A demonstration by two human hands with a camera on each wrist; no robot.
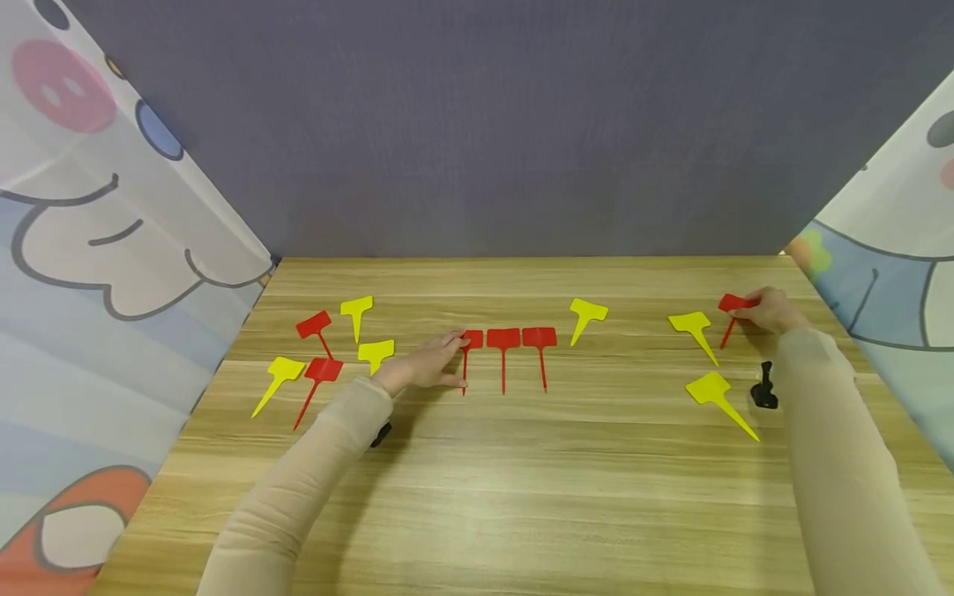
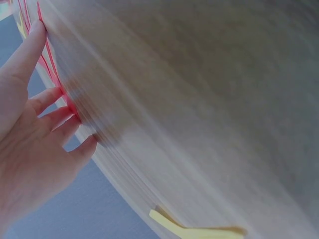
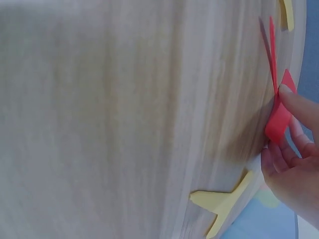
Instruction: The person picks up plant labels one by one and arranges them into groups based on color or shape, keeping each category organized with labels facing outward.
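Three red plant labels with thin stems stand in a row at the middle of the table. My left hand [image 1: 428,362] rests on the leftmost red label [image 1: 473,338], fingers stretched out over its head and thumb [image 2: 37,37] touching its stem. At the far right, my right hand [image 1: 773,310] pinches another red plant label [image 3: 280,122] by its head between thumb and fingers; its stem is lifted a little off the wood. The middle label [image 1: 503,338] and the right label [image 1: 540,337] of the row lie untouched.
Two red labels, one of them here [image 1: 324,370], and several yellow T-shaped labels [image 1: 283,370] lie on the left. More yellow labels [image 1: 691,322] lie right of the row. A grey panel [image 1: 522,132] borders the wooden table [image 1: 522,497] behind. Black devices [image 1: 763,391] show beside both wrists.
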